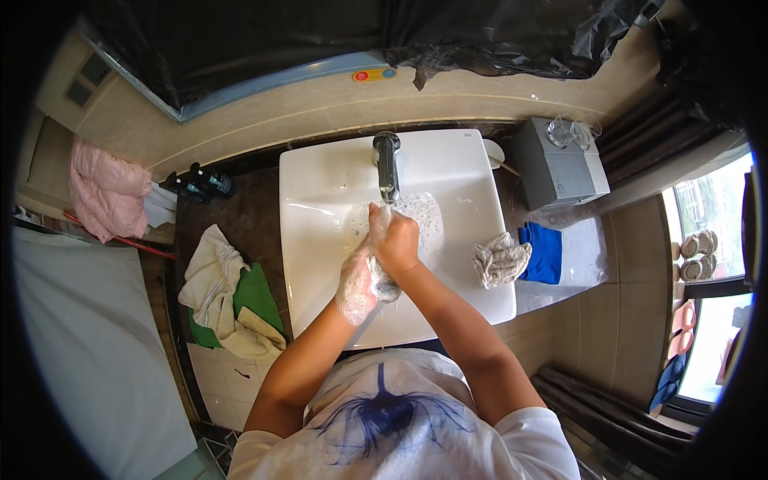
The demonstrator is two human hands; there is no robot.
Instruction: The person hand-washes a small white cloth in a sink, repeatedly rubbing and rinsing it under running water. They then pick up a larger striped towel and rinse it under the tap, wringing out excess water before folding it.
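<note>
Our fingers wrap a soapy grey cloth (382, 282) between both hands: left hand (355, 286) lathered below, right hand (396, 240) gripping above, directly under the faucet (387, 166), over the white basin (320, 200).

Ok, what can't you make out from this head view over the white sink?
- Small soapy cloth: mostly wrapped inside the foam-covered left hand and the right hand; colour and shape unclear.
- Chrome tap: whether water runs is too fine to tell.
- Square white sink: drain hidden by hands and foam.
- Dark bottles: too small to identify.
</note>
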